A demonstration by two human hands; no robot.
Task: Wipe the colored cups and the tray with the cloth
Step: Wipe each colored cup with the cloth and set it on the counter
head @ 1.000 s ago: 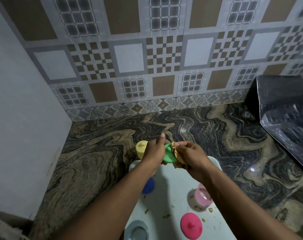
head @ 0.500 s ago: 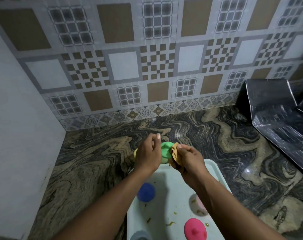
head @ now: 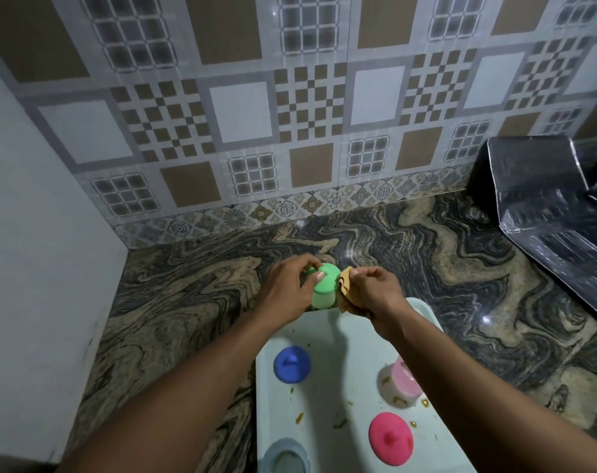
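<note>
Our left hand grips an upside-down green cup above the far edge of the tray. Just right of it, our right hand pinches a tan cloth against the cup's side.

Swirled stone counter carries pale tray

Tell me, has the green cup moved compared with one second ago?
Yes. The green cup was tipped sideways over the tray's far edge; now it is more upright, just past that edge.
</note>
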